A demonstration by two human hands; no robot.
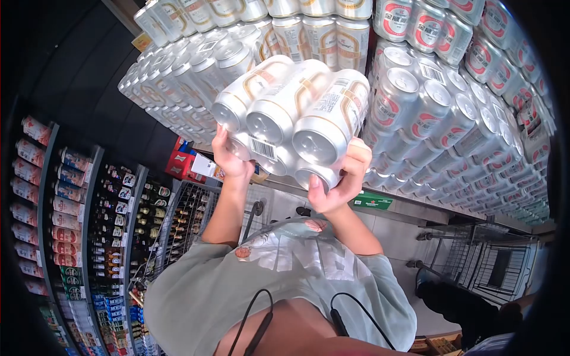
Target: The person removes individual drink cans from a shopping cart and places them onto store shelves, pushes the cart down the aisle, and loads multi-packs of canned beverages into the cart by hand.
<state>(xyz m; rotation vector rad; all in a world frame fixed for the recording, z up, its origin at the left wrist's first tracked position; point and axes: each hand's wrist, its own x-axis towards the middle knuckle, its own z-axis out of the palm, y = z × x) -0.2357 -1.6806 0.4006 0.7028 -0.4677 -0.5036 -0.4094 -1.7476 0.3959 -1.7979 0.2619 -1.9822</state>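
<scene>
A shrink-wrapped pack of silver and gold beer cans (288,110) is held up in front of my chest, tilted so that the can ends face me. My left hand (231,159) grips its lower left side, with the thumb on a can end. Around the lower right corner my right hand (343,181) is closed, thumb against a bottom can. A barcode shows on the wrap between the cans. The far fingers of both hands are partly hidden behind the pack. Matching silver and gold can packs (190,65) are stacked just beyond it.
Silver and red can packs (433,107) are piled at the right. A shopping cart (178,219) stands at my left, near shelves of cans and bottles (71,225). Another cart (481,264) and a person's dark-clothed leg (457,308) are at the lower right.
</scene>
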